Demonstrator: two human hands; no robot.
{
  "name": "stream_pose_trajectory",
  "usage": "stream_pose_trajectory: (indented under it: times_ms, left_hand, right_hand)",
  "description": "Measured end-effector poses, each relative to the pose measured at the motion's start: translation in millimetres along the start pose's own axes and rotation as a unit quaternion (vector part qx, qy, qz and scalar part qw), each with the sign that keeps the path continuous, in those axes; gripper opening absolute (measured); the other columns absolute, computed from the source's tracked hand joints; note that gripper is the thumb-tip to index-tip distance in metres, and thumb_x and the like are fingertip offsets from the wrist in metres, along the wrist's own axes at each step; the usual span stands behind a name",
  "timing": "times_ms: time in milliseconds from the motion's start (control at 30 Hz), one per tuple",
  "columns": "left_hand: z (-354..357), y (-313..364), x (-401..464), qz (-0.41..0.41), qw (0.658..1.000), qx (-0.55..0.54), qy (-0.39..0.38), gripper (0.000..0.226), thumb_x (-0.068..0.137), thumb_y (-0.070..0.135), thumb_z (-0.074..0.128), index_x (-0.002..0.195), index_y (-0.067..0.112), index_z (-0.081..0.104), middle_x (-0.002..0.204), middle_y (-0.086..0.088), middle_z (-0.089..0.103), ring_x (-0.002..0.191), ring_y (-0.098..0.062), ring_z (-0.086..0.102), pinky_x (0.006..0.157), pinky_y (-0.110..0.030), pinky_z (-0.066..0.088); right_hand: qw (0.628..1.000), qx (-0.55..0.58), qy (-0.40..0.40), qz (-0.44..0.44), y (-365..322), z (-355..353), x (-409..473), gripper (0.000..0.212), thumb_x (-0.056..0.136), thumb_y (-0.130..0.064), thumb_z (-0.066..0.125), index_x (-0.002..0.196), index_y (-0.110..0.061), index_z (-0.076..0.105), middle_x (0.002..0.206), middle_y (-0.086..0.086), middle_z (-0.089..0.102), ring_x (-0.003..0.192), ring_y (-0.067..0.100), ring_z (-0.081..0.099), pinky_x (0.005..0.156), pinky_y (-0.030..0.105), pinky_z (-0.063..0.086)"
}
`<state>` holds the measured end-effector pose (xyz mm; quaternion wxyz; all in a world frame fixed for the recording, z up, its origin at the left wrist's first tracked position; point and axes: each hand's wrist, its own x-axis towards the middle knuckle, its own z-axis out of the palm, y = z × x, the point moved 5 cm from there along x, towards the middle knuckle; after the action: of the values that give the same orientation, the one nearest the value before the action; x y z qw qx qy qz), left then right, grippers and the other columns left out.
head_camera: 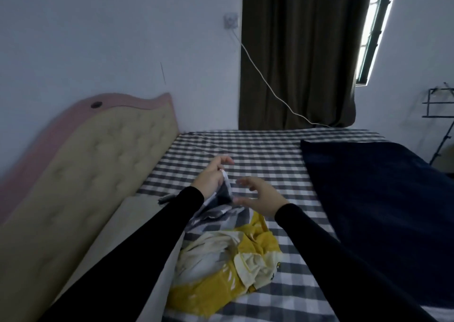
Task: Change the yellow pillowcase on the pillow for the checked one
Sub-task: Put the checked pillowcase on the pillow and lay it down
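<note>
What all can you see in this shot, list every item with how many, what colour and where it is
checked pillowcase: one, grey and white, bunched on the bed, an edge pinched by the left hand
yellow pillowcase: one, yellow with pale lining, crumpled on the bed in front of the person
bed sheet: one, grey and white check, covering the mattress
blanket: one, dark blue, on the right side of the bed
headboard: one, beige tufted with pink trim, on the left
curtain: one, dark brown, against the far wall
cable: one, white, from the wall socket to the bed
stand: one, black, far right
left hand: one, black sleeve, gripping cloth
right hand: one, black sleeve, open, touching nothing
</note>
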<state>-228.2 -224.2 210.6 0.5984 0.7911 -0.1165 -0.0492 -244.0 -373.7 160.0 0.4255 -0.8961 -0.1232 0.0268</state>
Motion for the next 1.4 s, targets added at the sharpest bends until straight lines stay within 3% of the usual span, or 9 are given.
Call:
stream_pose_trajectory:
  times_ms: [167, 333, 467, 567, 667, 800, 1000, 1267, 1400]
  left_hand:
    - [-16.8, 9.1, -6.3, 0.013, 0.996, -0.083, -0.024, 0.052, 0.056, -0.001, 0.035, 0.099, 0.02, 0.054, 0.077, -0.004, 0.035, 0.061, -0.014, 0.034, 0.055, -0.024, 0.031]
    - [-37.6, 7.4, -9.8, 0.012, 0.998, -0.045, 0.047, 0.046, 0.074, -0.011, 0.033, 0.1, 0.023, 0.049, 0.077, -0.002, 0.033, 0.058, -0.01, 0.036, 0.056, -0.022, 0.033]
    - [-42.1, 2.3, -8.3, 0.023, 0.998, -0.003, 0.054, 0.042, 0.078, -0.016, 0.029, 0.099, 0.016, 0.047, 0.07, -0.001, 0.031, 0.054, -0.009, 0.031, 0.046, -0.017, 0.028]
    - [-52.2, -15.6, -9.2, -0.007, 0.997, 0.067, 0.027, 0.038, 0.08, -0.012, 0.035, 0.09, 0.019, 0.054, 0.066, -0.001, 0.034, 0.059, -0.015, 0.035, 0.049, -0.024, 0.029]
    - [-55.1, -34.1, -13.5, -0.016, 0.981, 0.19, -0.02, 0.006, 0.089, 0.016, 0.06, 0.092, 0.021, 0.061, 0.069, 0.004, 0.044, 0.063, -0.012, 0.045, 0.061, -0.025, 0.036]
    - [-52.9, -51.1, -15.4, -0.03, 0.953, 0.29, -0.082, 0.037, 0.077, 0.047, 0.075, 0.1, 0.02, 0.066, 0.094, 0.004, 0.068, 0.088, -0.012, 0.063, 0.077, -0.028, 0.049]
    - [-41.3, -55.3, -18.1, -0.063, 0.96, 0.261, -0.083, 0.054, 0.078, 0.072, 0.053, 0.069, 0.019, 0.051, 0.059, 0.003, 0.045, 0.057, -0.013, 0.047, 0.057, -0.025, 0.032]
    - [-49.1, -0.7, -7.7, 0.05, 0.976, 0.21, -0.018, 0.045, 0.094, 0.045, 0.052, 0.06, 0.016, 0.06, 0.051, 0.002, 0.044, 0.048, -0.01, 0.042, 0.052, -0.025, 0.033]
    - [-56.3, 33.4, 5.8, 0.101, 0.974, 0.203, 0.022, 0.052, 0.092, 0.044, 0.057, 0.048, 0.021, 0.04, 0.046, 0.007, 0.031, 0.044, -0.01, 0.03, 0.052, -0.029, 0.025]
  right_hand:
    - [0.999, -0.031, -0.015, -0.04, -16.9, 29.4, 19.9, 0.047, 0.076, -0.056, 0.069, 0.114, -0.029, 0.06, 0.116, -0.01, 0.059, 0.104, 0.009, 0.056, 0.087, 0.026, 0.046]
    - [0.997, 0.07, 0.018, -0.027, -30.6, 49.7, 25.0, 0.072, 0.057, -0.085, 0.06, 0.102, -0.03, 0.063, 0.113, -0.003, 0.058, 0.1, 0.012, 0.059, 0.083, 0.029, 0.05]
    - [0.999, -0.035, 0.013, -0.02, -39.4, 47.7, 30.3, 0.028, 0.086, -0.05, 0.06, 0.091, -0.023, 0.067, 0.109, -0.004, 0.057, 0.094, 0.018, 0.057, 0.084, 0.037, 0.048]
    - [0.998, -0.05, 0.029, 0.014, -27.4, 26.2, 25.3, 0.019, 0.092, -0.041, 0.054, 0.082, -0.029, 0.066, 0.087, -0.003, 0.064, 0.083, 0.018, 0.061, 0.076, 0.035, 0.05]
    - [0.998, -0.058, 0.013, 0.01, -24.7, 17.2, 21.0, 0.034, 0.096, -0.036, 0.051, 0.069, -0.019, 0.062, 0.066, 0.002, 0.059, 0.065, 0.017, 0.056, 0.059, 0.027, 0.041]
    - [0.998, -0.056, -0.022, 0.025, -29.3, 16.4, 17.3, 0.038, 0.098, -0.038, 0.046, 0.063, -0.028, 0.055, 0.064, -0.005, 0.055, 0.065, 0.011, 0.053, 0.058, 0.023, 0.039]
    - [0.992, -0.007, -0.083, 0.092, -33.1, 5.1, 10.3, 0.028, 0.094, -0.042, 0.053, 0.081, -0.024, 0.071, 0.083, -0.006, 0.068, 0.079, 0.008, 0.061, 0.068, 0.021, 0.043]
    - [0.998, 0.043, 0.038, 0.007, -58.4, -35.0, 11.1, 0.033, 0.095, -0.033, 0.054, 0.073, -0.015, 0.07, 0.078, 0.009, 0.069, 0.076, 0.021, 0.063, 0.083, 0.039, 0.05]
    - [0.978, -0.057, 0.186, -0.074, -76.5, -58.0, 22.7, 0.018, 0.088, -0.029, 0.064, 0.095, -0.014, 0.071, 0.094, 0.008, 0.065, 0.09, 0.022, 0.062, 0.082, 0.029, 0.046]
